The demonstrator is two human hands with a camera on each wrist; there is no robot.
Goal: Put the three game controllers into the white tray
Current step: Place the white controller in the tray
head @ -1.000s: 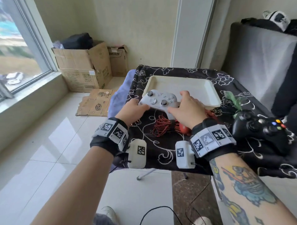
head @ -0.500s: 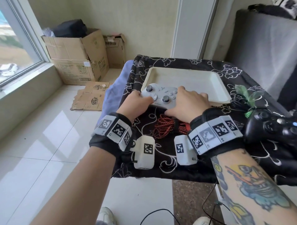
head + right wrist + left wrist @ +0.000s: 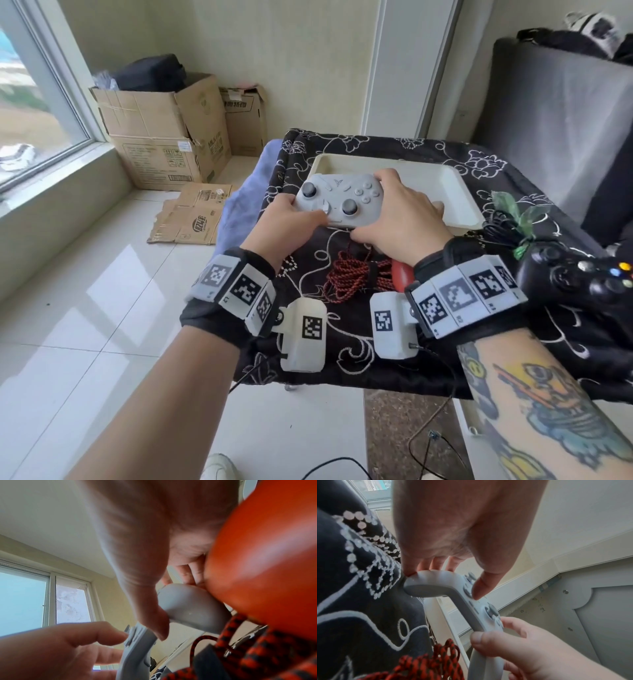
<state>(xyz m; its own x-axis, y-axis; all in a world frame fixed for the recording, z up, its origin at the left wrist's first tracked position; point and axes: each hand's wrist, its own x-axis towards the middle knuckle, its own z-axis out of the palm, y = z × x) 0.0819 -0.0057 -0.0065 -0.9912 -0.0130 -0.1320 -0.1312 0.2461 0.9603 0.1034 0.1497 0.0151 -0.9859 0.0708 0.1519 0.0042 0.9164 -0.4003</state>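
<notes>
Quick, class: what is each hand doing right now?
Left hand: grips the grey controller by its left grip.
Right hand: grips the same controller's right grip.

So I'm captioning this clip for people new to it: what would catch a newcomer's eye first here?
First, the grey controller in mid-frame, gripped by the left hand and right hand over the near edge of the white tray. Next, the red braided cable on the black flowered cloth just below, and the black controller at the right.
</notes>
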